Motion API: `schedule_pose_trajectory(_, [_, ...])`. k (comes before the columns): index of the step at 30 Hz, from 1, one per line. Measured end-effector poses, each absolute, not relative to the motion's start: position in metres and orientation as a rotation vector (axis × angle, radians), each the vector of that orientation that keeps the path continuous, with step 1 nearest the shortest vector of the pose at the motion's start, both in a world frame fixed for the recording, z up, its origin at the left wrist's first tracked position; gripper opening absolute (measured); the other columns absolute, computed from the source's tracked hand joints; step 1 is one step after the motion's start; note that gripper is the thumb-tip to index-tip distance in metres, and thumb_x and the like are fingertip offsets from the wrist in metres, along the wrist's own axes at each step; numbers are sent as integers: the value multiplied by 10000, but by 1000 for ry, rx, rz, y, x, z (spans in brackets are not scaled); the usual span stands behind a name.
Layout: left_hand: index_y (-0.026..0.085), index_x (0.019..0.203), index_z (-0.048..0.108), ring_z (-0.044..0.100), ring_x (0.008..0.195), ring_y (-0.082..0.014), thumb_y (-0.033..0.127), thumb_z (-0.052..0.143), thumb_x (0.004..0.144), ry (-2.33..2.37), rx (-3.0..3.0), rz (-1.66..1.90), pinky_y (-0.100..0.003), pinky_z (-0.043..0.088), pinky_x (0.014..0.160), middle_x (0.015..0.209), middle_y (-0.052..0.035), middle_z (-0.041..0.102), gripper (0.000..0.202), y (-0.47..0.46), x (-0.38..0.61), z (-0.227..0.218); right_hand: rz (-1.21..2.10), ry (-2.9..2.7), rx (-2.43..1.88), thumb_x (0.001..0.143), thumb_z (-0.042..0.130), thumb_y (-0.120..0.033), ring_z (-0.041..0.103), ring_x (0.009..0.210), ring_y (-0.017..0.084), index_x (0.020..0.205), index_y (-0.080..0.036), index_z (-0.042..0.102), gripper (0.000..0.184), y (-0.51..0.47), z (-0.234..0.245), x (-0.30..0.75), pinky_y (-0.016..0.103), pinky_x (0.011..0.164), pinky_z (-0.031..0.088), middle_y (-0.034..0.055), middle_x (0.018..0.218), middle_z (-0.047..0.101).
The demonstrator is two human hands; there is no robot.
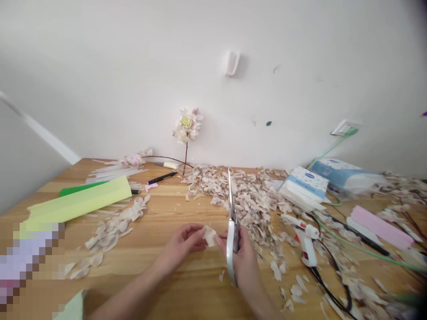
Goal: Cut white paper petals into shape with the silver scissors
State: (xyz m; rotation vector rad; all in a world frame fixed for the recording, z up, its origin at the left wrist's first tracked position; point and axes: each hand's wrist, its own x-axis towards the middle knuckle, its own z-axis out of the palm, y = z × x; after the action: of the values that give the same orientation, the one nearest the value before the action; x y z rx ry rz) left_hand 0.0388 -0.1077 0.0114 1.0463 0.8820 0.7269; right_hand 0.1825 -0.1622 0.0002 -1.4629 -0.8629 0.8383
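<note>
Between both hands, over the near middle of the table, is a small cream petal [210, 236]. My left hand [187, 242] pinches its left side between thumb and fingers. My right hand [246, 260] is wrapped round a pair of scissors [230, 240], whose blades point up and away from me. The fingertips of that same hand also touch the petal's right edge. A large heap of similar curled petals [247, 195] lies just beyond the scissors. To the left, a row of overlapping petals [111, 229] runs along the wood.
A blossom [187, 126] stands upright on a stem by the wall; a second flower [133, 160] lies left of it. Yellow crepe paper [83, 200] and a black marker [162, 178] are left. Rightward are a glue gun [308, 244] with cord, tissue packs [305, 186] and pink paper [382, 226].
</note>
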Motion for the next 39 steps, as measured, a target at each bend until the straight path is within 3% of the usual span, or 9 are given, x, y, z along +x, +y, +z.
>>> schedule_pose_trajectory(5, [146,776,636,663,753,-185,374,786,524,863,983,631,-283,529,661,812,-54,723,371,-111,46,7,819,-940,-1541,616,719,-295,634,640,207,865,-219,467,362,-166,-6,184,305,638,486,-4,696,664])
schedule_pose_trajectory(17, [162,849,707,656,875,-221,366,764,553,933,942,486,-240,519,614,944,-72,717,364,-112,41,17,814,-940,-1546,615,709,-283,646,663,214,859,-230,476,341,-167,-7,186,320,653,490,6,735,693])
schedule_pose_trajectory(22, [136,837,714,655,861,-240,388,765,529,981,936,455,-236,509,570,900,-97,723,402,-112,41,19,800,-928,-1520,583,721,-276,655,672,220,835,-229,493,343,-165,-9,187,308,623,497,3,723,700])
schedule_pose_trajectory(29, [126,837,718,640,904,-245,374,746,533,977,952,429,-233,500,597,996,-105,700,393,-111,41,23,795,-946,-1517,590,708,-256,657,652,211,855,-224,480,352,-165,-9,185,313,647,496,0,712,699])
schedule_pose_trajectory(35, [142,857,722,647,880,-225,292,731,545,936,977,385,-235,500,637,902,-77,722,347,-109,38,20,773,-945,-1531,578,710,-269,655,641,213,805,-219,492,318,-164,-6,184,318,647,493,5,700,701])
schedule_pose_trajectory(39, [153,835,724,651,867,-215,319,728,564,917,990,381,-230,499,627,866,-66,727,318,-109,39,16,774,-944,-1525,577,707,-280,657,642,220,798,-220,492,314,-163,-6,182,321,639,498,8,695,702])
